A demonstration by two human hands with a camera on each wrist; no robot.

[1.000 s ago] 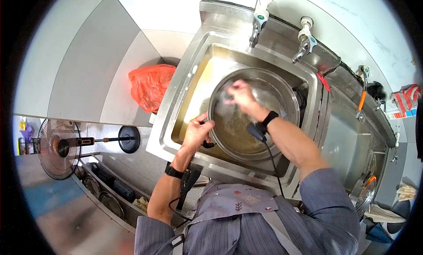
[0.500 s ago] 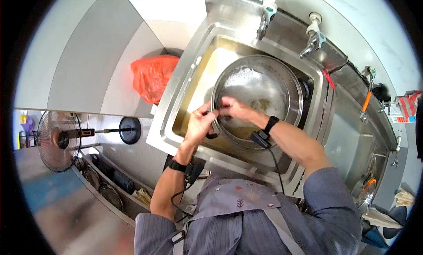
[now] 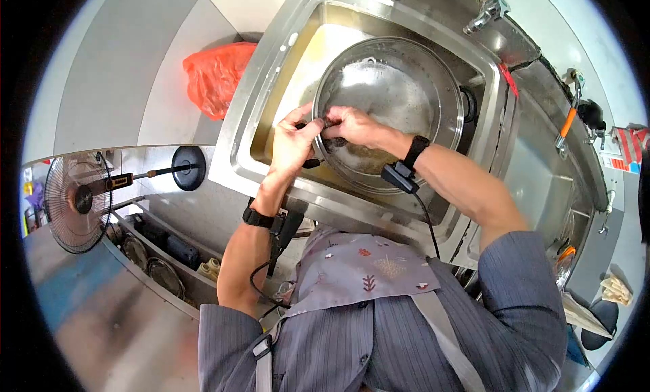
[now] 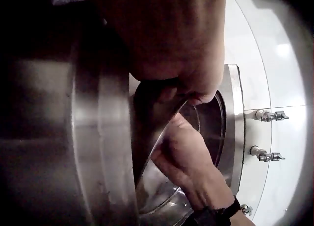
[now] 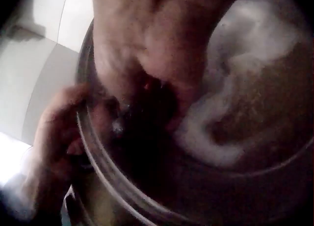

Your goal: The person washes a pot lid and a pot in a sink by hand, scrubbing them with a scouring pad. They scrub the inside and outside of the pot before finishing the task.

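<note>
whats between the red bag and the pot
The sink's steel edge lies next to the red bag, then a strip of the basin before the pot. The head view shows it.

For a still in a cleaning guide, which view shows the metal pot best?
The head view: it takes in the metal pot almost whole, with the left hand and right hand at one side. The left wrist view shows a slanting rim; the right wrist view, a cut-off curve and pale foam.

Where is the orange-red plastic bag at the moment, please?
In the head view, the orange-red plastic bag is on the person's left, just outside the sink's left rim and beside the grey and white wall panels.
</note>
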